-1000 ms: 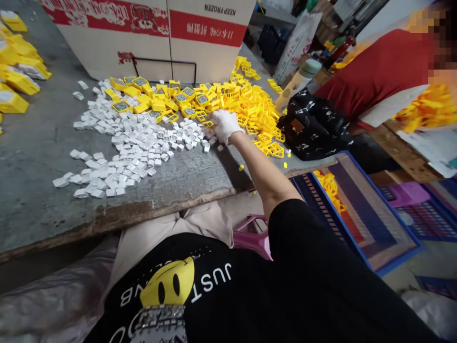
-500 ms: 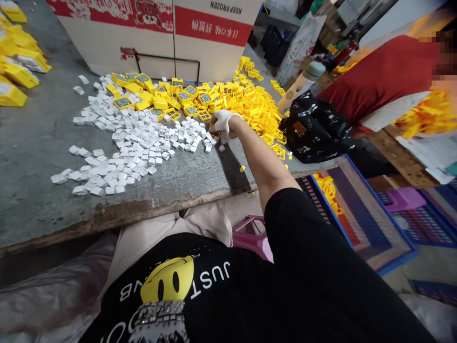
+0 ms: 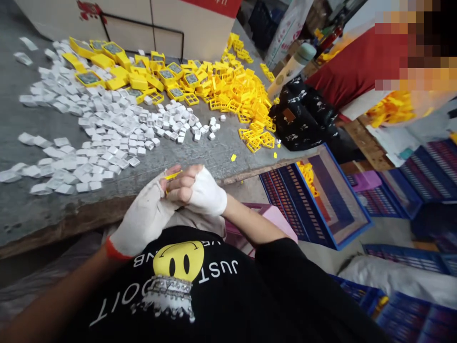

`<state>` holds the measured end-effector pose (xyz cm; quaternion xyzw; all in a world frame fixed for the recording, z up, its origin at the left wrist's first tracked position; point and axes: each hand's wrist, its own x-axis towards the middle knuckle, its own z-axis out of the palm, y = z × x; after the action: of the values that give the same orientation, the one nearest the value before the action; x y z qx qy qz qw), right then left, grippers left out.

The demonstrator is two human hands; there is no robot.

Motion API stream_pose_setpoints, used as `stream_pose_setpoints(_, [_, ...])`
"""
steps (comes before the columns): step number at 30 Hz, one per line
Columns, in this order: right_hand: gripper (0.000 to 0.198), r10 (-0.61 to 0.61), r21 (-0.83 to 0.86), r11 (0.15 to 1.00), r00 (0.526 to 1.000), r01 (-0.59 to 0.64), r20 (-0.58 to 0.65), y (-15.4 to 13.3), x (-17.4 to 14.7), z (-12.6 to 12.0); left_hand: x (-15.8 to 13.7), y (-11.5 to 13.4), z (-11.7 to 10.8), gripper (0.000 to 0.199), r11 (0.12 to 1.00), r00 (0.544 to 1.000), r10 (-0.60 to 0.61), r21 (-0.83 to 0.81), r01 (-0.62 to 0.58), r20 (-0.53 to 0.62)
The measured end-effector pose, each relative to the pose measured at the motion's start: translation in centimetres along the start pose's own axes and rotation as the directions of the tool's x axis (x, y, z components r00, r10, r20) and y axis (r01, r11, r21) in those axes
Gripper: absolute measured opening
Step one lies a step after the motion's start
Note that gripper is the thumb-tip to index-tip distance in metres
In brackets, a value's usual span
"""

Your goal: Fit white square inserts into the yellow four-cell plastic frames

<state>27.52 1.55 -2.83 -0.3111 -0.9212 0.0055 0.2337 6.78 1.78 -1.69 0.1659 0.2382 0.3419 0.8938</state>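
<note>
In white fingerless gloves, my left hand and my right hand meet just over the table's front edge. Their fingers close together around a small yellow plastic piece, most of it covered by the fingers. My left glove has an orange cuff. Beyond the hands lies a spread of small white plastic pieces. Behind and to the right are heaped yellow plastic frames. Farther back, several yellow pieces with grey patterned faces lie by the carton.
A large white and red carton stands at the back of the grey table. At right are a black patterned bag, a bottle and blue-rimmed baskets. A person in a red top is beyond.
My right hand has come back from the edge of the heaps toward my body. My left hand has come into view and meets it at a yellow piece. The view has shifted downward.
</note>
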Motion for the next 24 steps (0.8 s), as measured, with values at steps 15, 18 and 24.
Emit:
stream_pose_setpoints(15, [0.035,0.919,-0.196,0.378,0.392,-0.905,-0.039,20.7,-4.0,-4.9,-2.7,3.0,-0.3,0.049,0.987,0.918,0.026,0.155,0.039,-0.395])
stream_pose_setpoints(18, [0.022,0.909,-0.136,0.394,0.408,-0.909,-0.09,19.3,-4.1,-4.6,-2.3,2.9,0.0,0.051,0.977,0.933,0.061,0.212,0.017,-0.355])
stream_pose_setpoints(24, [0.017,0.645,0.297,0.761,0.72,-0.577,-0.255,6.8,-3.7,-4.5,0.0,1.5,0.7,0.036,0.977,0.949,0.138,0.194,-0.084,-0.284])
